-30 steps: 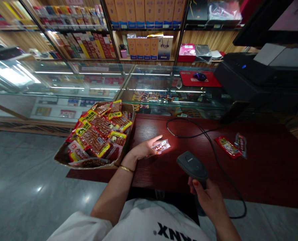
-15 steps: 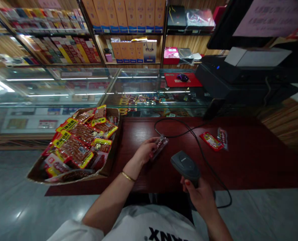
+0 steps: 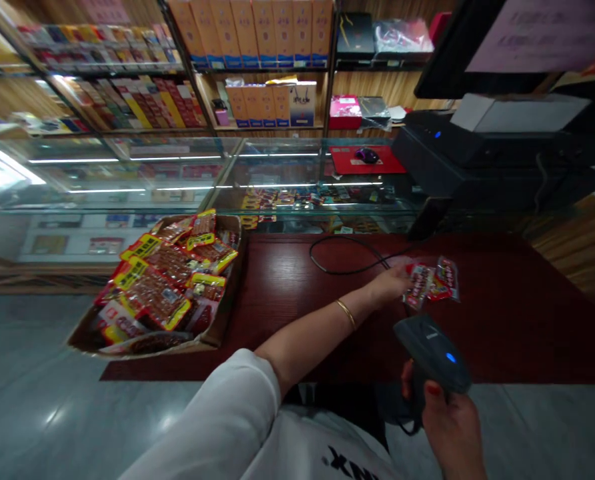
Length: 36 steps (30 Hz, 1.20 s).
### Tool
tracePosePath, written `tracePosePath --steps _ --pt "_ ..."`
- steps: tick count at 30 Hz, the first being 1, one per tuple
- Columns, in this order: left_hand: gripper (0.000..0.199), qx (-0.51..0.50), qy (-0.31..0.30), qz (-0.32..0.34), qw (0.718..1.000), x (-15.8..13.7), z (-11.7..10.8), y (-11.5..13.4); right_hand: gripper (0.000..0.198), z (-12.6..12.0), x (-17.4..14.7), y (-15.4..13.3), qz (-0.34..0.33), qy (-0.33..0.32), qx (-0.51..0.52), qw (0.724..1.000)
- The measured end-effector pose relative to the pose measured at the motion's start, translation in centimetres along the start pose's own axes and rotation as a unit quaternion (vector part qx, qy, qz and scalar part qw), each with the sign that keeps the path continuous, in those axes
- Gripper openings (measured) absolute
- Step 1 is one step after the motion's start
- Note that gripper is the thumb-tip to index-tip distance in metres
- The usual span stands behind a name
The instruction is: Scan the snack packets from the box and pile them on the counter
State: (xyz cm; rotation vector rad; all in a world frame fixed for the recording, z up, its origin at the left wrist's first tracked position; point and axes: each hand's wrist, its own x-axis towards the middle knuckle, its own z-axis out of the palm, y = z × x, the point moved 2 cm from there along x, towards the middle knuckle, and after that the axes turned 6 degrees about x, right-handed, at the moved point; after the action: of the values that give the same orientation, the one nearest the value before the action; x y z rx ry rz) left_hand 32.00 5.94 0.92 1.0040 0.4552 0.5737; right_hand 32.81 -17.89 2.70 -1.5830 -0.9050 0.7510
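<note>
Left hand (image 3: 392, 285) shifted right, scanner (image 3: 430, 350) lit

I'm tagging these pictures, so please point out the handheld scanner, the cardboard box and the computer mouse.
Handheld scanner (image 3: 430, 350): head view, on top of its casing.
Cardboard box (image 3: 223, 313): head view, on its right-hand wall.
Computer mouse (image 3: 367, 155): head view, middle of its upper shell.

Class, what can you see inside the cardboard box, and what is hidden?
The cardboard box holds a heap of plastic packets, several edged in yellow and red. They cover the bottom, so anything underneath is hidden.
</note>
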Motion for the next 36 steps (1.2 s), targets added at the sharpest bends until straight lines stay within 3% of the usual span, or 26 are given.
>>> tracePosePath --steps 3,5,6,8,10,12,14,15,17,19,23,25,28,30,34,36 --pt "0.046 0.166 0.116 0.066 0.977 -7.2 -3.4 3.0 0.056 0.8 0.4 1.0 -0.018 -0.038 -0.025 0.999" --pt "0.041 0.276 0.183 0.131 0.935 -14.3 -5.7 6.3 0.059 2.0 0.7 1.2 -0.018 -0.054 -0.055 0.997" --pt "0.039 0.332 0.24 0.152 0.899 -18.1 -6.9 8.3 0.061 2.8 0.8 1.1 -0.012 -0.061 -0.066 0.996" --pt "0.031 0.441 0.367 0.165 0.803 -25.8 -9.4 12.1 0.061 4.5 1.0 0.6 -0.002 -0.083 -0.066 0.994" --pt "0.027 0.534 0.494 0.137 0.673 -32.6 -12.0 15.4 0.058 6.2 1.3 -0.2 -0.011 -0.112 -0.046 0.993" --pt "0.031 0.615 0.572 0.072 0.537 -37.6 -14.4 17.6 0.055 7.5 1.8 -0.8 -0.038 -0.135 -0.032 0.99" --pt "0.041 0.659 0.62 -0.035 0.424 -40.7 -16.2 18.5 0.054 8.5 2.2 -1.0 -0.06 -0.15 -0.034 0.986" --pt "0.046 0.666 0.631 -0.092 0.387 -41.4 -16.7 18.5 0.054 8.8 2.4 -0.9 -0.067 -0.157 -0.038 0.985" --pt "0.058 0.668 0.631 -0.18 0.35 -41.7 -17.2 18.1 0.054 9.2 2.4 -0.7 -0.073 -0.165 -0.047 0.982" --pt "0.069 0.671 0.623 -0.211 0.342 -40.7 -16.9 17.6 0.053 9.3 2.2 -0.5 -0.071 -0.168 -0.051 0.982" --pt "0.08 0.667 0.622 -0.204 0.355 -38.5 -16.4 17.3 0.054 8.8 1.7 0.0 -0.049 -0.154 -0.064 0.985" --pt "0.079 0.654 0.618 -0.197 0.389 -38.3 -16.6 17.4 0.054 8.4 1.8 0.3 -0.045 -0.151 -0.071 0.985" --pt "0.083 0.603 0.624 -0.162 0.47 -38.9 -17.5 17.6 0.051 7.9 2.1 0.9 -0.052 -0.155 -0.067 0.984" --pt "0.082 0.555 0.648 -0.129 0.505 -39.6 -18.1 17.6 0.049 7.7 2.2 1.0 -0.055 -0.152 -0.062 0.985" --pt "0.045 0.474 0.693 0.006 0.543 -39.7 -17.6 17.7 0.049 7.9 2.0 0.3 -0.044 -0.147 -0.053 0.987" --pt "0.032 0.444 0.679 0.102 0.576 -38.7 -16.2 17.7 0.049 7.9 1.9 -0.2 -0.035 -0.14 -0.053 0.988"
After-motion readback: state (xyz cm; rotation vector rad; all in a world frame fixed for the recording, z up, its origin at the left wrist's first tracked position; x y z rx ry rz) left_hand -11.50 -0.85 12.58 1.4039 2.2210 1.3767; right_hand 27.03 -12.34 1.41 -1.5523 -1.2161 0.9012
